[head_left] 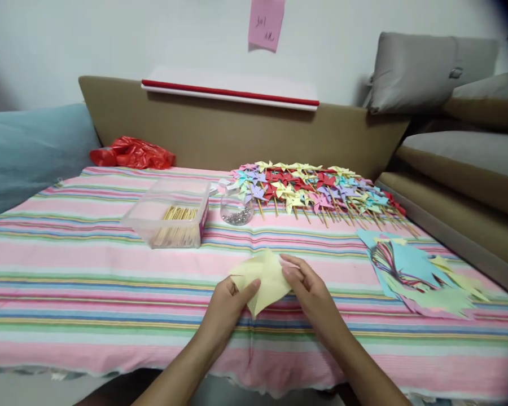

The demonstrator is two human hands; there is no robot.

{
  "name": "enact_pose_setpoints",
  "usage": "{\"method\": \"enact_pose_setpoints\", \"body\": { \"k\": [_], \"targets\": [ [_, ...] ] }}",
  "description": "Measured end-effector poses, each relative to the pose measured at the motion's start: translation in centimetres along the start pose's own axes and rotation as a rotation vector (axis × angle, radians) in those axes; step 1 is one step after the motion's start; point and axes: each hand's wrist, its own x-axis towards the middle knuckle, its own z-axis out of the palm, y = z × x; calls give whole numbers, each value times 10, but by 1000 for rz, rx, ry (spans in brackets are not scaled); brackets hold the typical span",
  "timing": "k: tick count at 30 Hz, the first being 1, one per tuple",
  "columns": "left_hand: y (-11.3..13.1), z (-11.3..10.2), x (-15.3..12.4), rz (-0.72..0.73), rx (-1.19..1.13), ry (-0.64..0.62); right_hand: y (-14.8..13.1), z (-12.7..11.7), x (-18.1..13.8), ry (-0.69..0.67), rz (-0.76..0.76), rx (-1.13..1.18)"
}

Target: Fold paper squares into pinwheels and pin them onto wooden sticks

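Observation:
A pale yellow paper piece (pixel 266 276) is held between both hands just above the striped cloth, its flaps partly folded inward. My left hand (pixel 225 308) pinches its lower left edge with thumb and fingers. My right hand (pixel 311 293) grips its right side, fingers curled over the top flap. A clear plastic box of wooden sticks (pixel 171 217) stands beyond the hands to the left. A small glass jar of metal pins (pixel 236 210) sits beside the box.
Rows of finished colourful paper pinwheels on sticks (pixel 317 189) lie at the back right. A stack of cut coloured paper sheets (pixel 419 273) rests on the right. A red plastic bag (pixel 132 152) lies at the far left. Sofa cushions (pixel 461 152) rise to the right.

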Motion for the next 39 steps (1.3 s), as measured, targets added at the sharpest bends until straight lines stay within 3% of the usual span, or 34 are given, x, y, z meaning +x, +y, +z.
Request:
{"method": "enact_pose_setpoints", "body": {
  "k": [5,8,12,21,39],
  "targets": [
    [-1,-5,-2,53,-29,84,4,-3,-12,-169,-289,-404],
    [-1,-7,-5,95,-4,111,4,0,-14,-181,-377,-555],
    [-1,-8,-9,92,36,103,5,8,-10,-126,-369,-501],
    [6,-9,-19,121,252,119,10,18,0,-20,-157,-163],
    [7,-3,-19,159,410,209,7,24,-9,71,-195,-200]
  ]
}}
